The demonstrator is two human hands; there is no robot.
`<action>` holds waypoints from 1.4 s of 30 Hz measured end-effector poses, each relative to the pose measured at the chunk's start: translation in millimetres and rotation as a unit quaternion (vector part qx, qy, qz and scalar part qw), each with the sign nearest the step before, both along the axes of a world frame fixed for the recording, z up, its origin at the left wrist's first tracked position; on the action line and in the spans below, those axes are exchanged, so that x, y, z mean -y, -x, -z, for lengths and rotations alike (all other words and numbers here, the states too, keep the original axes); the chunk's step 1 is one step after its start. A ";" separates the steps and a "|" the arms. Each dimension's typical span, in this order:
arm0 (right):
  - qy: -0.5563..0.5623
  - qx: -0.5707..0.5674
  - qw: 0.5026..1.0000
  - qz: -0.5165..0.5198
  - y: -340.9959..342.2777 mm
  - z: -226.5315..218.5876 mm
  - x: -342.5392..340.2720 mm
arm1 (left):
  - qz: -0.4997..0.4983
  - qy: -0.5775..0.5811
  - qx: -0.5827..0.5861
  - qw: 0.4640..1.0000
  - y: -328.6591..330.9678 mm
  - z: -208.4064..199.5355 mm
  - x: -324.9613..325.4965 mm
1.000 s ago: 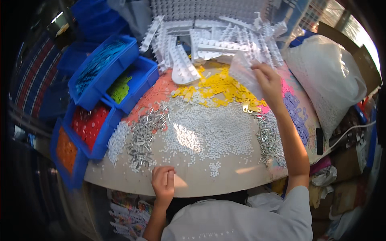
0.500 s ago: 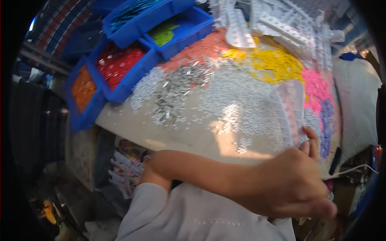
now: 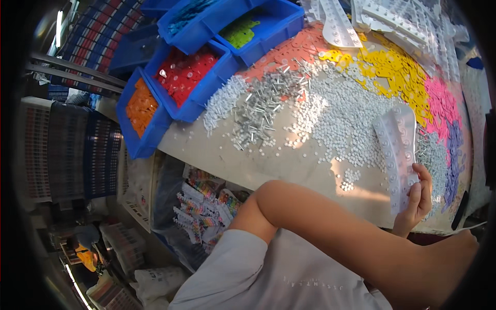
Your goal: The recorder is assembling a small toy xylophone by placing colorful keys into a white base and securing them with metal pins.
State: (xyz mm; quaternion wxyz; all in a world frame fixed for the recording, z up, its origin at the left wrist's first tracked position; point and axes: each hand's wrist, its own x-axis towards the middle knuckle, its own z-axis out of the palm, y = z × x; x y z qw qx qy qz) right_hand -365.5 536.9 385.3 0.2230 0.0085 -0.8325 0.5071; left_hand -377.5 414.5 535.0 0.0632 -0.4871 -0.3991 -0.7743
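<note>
A clear plastic blister tray (image 3: 398, 155) with rows of moulded cups stands tilted over the table's right side. My right hand (image 3: 416, 201) grips its lower right edge, fingers bent round it. My left forearm crosses in front of me to the right. At the dark picture rim, my left hand (image 3: 460, 250) is partly cut off and its fingers are hidden. Beside the tray lies a wide spread of small white round pieces (image 3: 341, 111). Small grey-white parts (image 3: 431, 155) lie behind my right hand, with purple pieces (image 3: 454, 160) beyond them.
Blue bins (image 3: 206, 85) at the far left hold red, orange, green and blue pieces. Metal pins (image 3: 261, 106), coral pieces (image 3: 289, 49), yellow pieces (image 3: 398, 67) and pink pieces (image 3: 442, 101) cover the table. More clear trays (image 3: 398, 23) are stacked at the back. Filled strips (image 3: 199, 212) lie below the table edge.
My left hand has swung right, away from the tray, to the picture's edge. The view has shifted, so the table sits further right. My right hand still holds the tray.
</note>
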 end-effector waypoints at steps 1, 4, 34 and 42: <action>0.010 0.001 1.000 0.005 -1.1 1.3 -1.0 | -0.002 0.007 0.004 1.000 -15.5 9.9 -32.5; 0.018 0.004 1.000 0.014 -2.1 2.4 1.7 | -0.014 0.025 -0.002 1.000 -12.3 11.4 -37.7; 0.131 0.132 0.975 -0.124 -40.7 49.3 80.0 | -0.379 0.431 0.126 0.809 45.0 124.3 132.1; -0.166 0.066 0.974 -0.141 -30.2 40.9 55.4 | -0.329 0.611 0.046 0.718 6.6 212.5 144.5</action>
